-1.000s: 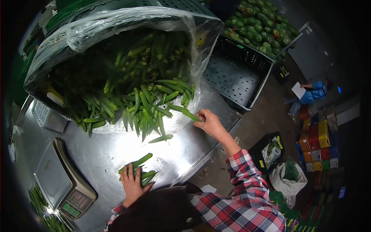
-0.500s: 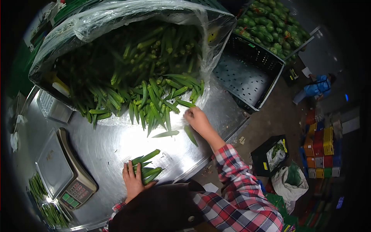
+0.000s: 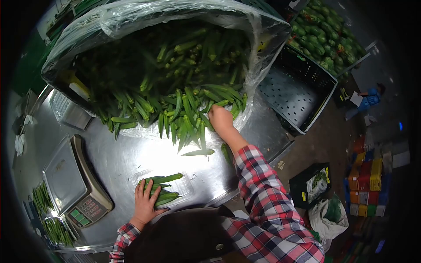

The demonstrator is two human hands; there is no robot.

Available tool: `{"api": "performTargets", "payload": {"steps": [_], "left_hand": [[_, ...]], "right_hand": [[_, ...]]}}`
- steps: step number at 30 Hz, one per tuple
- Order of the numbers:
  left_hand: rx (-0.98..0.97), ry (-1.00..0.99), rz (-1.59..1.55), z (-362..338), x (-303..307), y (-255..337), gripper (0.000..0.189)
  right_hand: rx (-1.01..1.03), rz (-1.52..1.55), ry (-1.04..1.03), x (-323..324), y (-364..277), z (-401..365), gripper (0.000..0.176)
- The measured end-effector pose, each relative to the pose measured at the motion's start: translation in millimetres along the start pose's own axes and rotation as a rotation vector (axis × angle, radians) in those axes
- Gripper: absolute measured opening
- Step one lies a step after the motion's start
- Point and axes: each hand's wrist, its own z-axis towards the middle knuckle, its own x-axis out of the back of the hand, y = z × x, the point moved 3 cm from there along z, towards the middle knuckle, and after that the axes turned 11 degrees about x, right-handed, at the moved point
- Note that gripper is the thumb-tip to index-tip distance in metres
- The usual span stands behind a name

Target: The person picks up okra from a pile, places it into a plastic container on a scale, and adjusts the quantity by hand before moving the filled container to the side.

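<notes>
My left hand (image 3: 147,204) is curved over a small row of green okra pods (image 3: 169,177) in a shallow clear plastic tray (image 3: 186,186), its fingers lying across the pods. At the front of the large okra heap (image 3: 188,109), my right hand (image 3: 220,119) is closed, its fingertips among the pods and partly hidden. The heap spills from a big crate lined with clear plastic (image 3: 131,19) onto the steel table (image 3: 118,153). One loose okra pod (image 3: 198,152) lies between the heap and the tray, and another (image 3: 225,153) beside my right forearm.
A scale (image 3: 83,179) stands on the left, near trays of okra (image 3: 57,230). Clear trays (image 3: 70,109) are stacked behind it. To the right are a black crate (image 3: 294,87), green produce (image 3: 324,35), a sack (image 3: 329,219), coloured crates (image 3: 364,175) and a person in blue (image 3: 370,97).
My right hand has moved from the plastic's front edge up into the okra heap. My left hand stays on the pods in the tray. The whole view has shifted slightly.
</notes>
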Motion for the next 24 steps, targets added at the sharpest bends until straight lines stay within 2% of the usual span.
{"api": "performTargets", "payload": {"steps": [3, 5, 8, 9, 12, 13, 15, 19, 20, 23, 24], "left_hand": [[-0.004, -0.03, 0.005, -0.4, 2.1, -1.3, 0.083], [0.005, 0.008, -0.013, 2.0, 1.9, 1.2, 0.081], [0.01, 0.05, -0.03, 3.0, -1.6, 4.5, 0.079], [0.007, 0.063, -0.033, 3.1, -2.8, 4.4, 0.078], [-0.011, 0.062, -0.051, 0.6, -5.6, -0.7, 0.079], [-0.016, 0.064, -0.059, -0.6, -6.7, -2.0, 0.08], [-0.016, 0.065, -0.055, -3.7, -7.5, -4.5, 0.082], [0.046, 0.176, -0.153, -10.7, -3.7, -3.9, 0.087], [0.07, 0.174, -0.152, -8.9, -3.7, -1.3, 0.089], [0.119, 0.159, -0.144, -2.8, -7.3, 3.2, 0.094], [0.121, 0.148, -0.139, -3.0, -11.0, 2.5, 0.096]], "right_hand": [[-0.208, 0.374, -0.027, 27.2, -21.0, -10.2, 0.043], [-0.235, 0.233, -0.038, 3.6, -53.5, -29.8, 0.063], [-0.241, 0.005, -0.202, -10.3, -113.5, -39.4, 0.099], [-0.233, -0.062, -0.233, -8.3, -123.7, -39.9, 0.099], [-0.217, 0.057, -0.181, -7.6, -110.5, -46.6, 0.099], [-0.121, 0.099, -0.045, -10.2, -97.0, -53.9, 0.098], [-0.121, 0.168, -0.015, 2.6, -83.0, -59.6, 0.096], [-0.119, 0.137, -0.127, 11.1, -64.6, -66.5, 0.082], [-0.064, 0.041, -0.076, 8.7, -61.9, -68.0, 0.077], [-0.048, 0.011, -0.146, 4.2, -34.6, -58.5, 0.078], [-0.001, 0.002, -0.054, 9.4, -28.3, -60.1, 0.076]]}}
